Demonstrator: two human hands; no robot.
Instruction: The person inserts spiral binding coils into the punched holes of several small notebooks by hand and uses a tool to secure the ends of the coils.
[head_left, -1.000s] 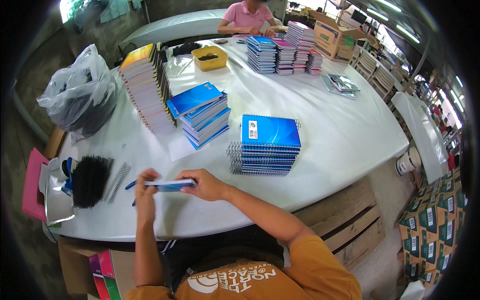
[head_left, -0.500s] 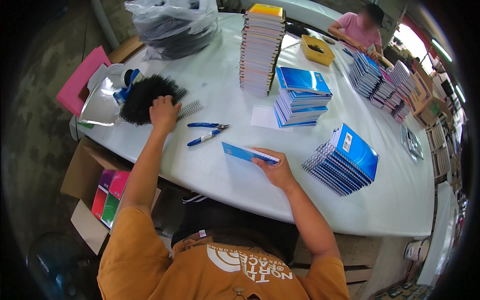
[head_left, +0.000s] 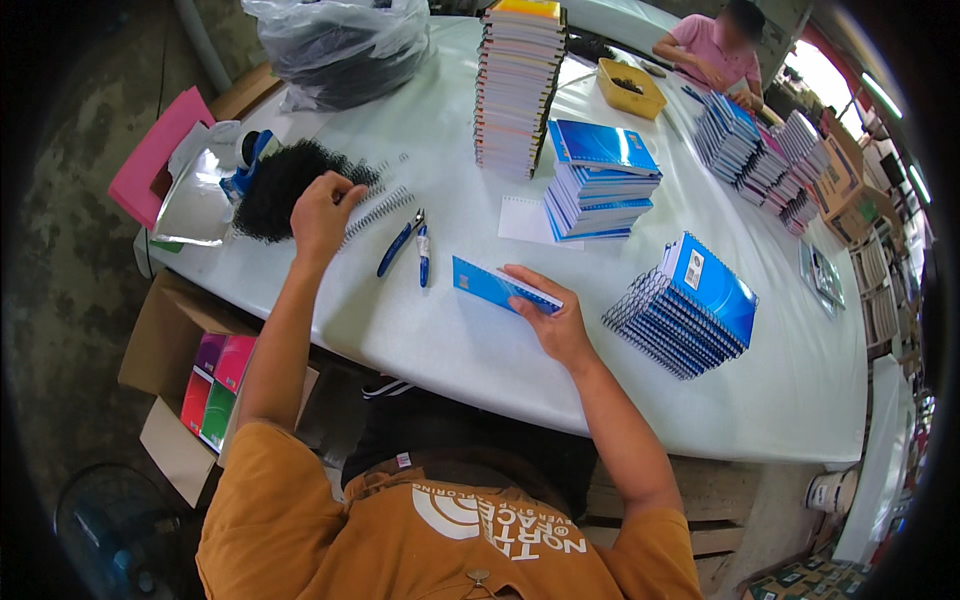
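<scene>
My right hand (head_left: pixel 550 315) is closed on the near-right end of a thin blue-covered notebook (head_left: pixel 490 285), which is tilted, with a row of punched holes along its pale edge. My left hand (head_left: pixel 322 212) hovers at the right side of a heap of black spiral binding coils (head_left: pixel 280 190). Its fingers are curled into a pinch, and what they hold, if anything, I cannot make out. A loose spiral coil (head_left: pixel 378 215) lies just right of that hand. Between my hands rest blue-handled cutting pliers (head_left: pixel 405 248), jaws pointing away from me.
Right of my right hand stands a stack of coil-bound blue notebooks (head_left: pixel 690 310). Behind it are a stack of blue notebooks (head_left: pixel 600 190), a tall notebook stack (head_left: pixel 520 90) and a yellow tub (head_left: pixel 630 88). A plastic bag (head_left: pixel 345 50) sits far left. Across the table, a person (head_left: pixel 715 60) works.
My left hand has lifted slightly from the coil heap, its fingers drawing into a pinch. The pliers have swung round from pointing right to pointing away. The notebook stays in my right hand.
</scene>
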